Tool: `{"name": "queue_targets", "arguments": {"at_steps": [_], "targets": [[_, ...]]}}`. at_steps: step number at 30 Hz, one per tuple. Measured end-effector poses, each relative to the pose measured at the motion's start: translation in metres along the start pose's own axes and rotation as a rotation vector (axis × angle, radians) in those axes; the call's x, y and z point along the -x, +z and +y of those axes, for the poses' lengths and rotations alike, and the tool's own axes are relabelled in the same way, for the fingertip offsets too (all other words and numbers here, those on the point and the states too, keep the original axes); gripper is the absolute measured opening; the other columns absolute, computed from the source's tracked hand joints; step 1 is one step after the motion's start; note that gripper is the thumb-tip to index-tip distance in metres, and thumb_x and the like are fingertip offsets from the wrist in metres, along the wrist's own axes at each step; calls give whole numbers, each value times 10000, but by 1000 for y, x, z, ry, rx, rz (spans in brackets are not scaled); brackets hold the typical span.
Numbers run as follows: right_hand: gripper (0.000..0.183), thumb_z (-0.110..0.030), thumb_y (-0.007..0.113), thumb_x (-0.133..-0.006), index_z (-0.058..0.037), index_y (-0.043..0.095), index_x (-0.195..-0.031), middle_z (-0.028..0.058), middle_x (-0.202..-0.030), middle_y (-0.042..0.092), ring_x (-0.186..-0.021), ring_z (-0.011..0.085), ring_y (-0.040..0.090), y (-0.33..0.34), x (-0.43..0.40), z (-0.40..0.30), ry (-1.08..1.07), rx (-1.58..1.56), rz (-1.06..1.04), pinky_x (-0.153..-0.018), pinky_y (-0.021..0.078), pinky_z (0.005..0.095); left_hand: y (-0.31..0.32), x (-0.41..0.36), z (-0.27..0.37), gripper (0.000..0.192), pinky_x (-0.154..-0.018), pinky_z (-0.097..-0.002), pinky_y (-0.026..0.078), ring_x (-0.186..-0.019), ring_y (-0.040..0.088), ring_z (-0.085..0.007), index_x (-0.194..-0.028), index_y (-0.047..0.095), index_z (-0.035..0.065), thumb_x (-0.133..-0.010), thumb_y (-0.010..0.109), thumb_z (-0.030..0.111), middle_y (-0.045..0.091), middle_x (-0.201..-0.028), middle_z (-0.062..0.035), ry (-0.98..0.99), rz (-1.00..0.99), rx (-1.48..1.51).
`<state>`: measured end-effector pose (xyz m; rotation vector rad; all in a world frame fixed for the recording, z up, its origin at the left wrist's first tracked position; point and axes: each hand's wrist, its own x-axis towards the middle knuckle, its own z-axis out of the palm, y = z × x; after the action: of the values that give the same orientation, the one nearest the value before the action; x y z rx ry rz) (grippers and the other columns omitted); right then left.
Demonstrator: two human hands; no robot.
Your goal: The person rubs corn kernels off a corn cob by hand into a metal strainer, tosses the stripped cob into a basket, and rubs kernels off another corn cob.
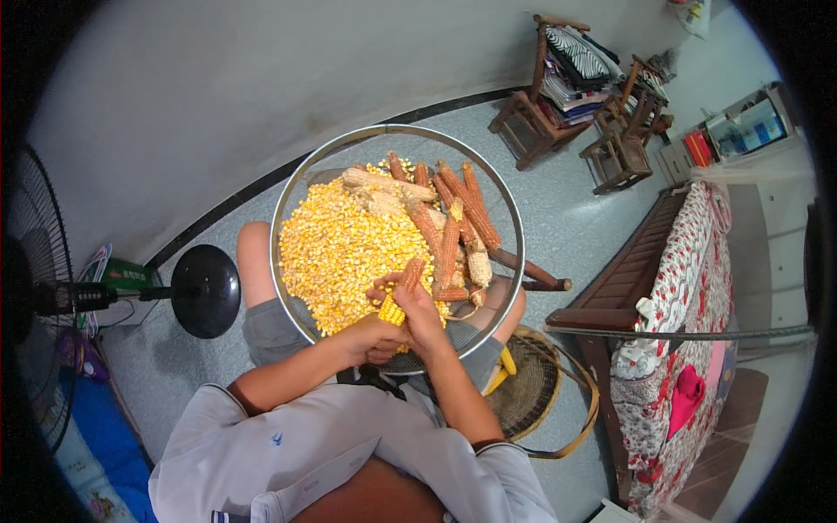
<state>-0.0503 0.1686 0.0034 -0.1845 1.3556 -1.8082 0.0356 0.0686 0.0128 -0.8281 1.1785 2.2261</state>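
My left hand (376,338) is closed around the lower end of a yellow ear of corn (392,310). Beside it, my right hand (420,315) grips a reddish corn cob (412,272) whose bare tip points away from me. The fingers hide whether this is one part-stripped ear or a bare cob pressed to a second ear. Both hands are over the near part of a round metal-rimmed mesh sieve (518,216) across my lap. Loose yellow kernels (346,248) heap its left side. Bare reddish cobs (472,206) and pale cobs (479,267) lie at its right and far side.
A woven basket (523,392) holding yellow ears (502,369) stands by my right leg. A standing fan's base (206,291) is at left. Wooden chairs (546,124) stand far right, one piled with cloth. A bed (673,366) with floral bedding borders the right.
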Motion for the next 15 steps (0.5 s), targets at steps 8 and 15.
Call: {"name": "queue_targets", "arguments": {"at_steps": [8,15], "targets": [[436,-265,683,-858,-40,458,-1155,113,-1046,564,-1006,253,578,-9,11,-9,18,-329,-410,-904,471,374,-12,1,-7,394,-352,-258,201,-339,250,-85,-521,352,178,-871,530,213,279,-427,46,-218,-649,394],[171,-201,561,-941,-44,509,-983,70,-870,599,-768,173,593,1,0,11,38,-20,14,-745,499,308,-23,-16,-15,115,-374,-267,214,-368,296,-102,-740,496,110,-826,554,159,357,-472,20,-307,-432,365]]}}
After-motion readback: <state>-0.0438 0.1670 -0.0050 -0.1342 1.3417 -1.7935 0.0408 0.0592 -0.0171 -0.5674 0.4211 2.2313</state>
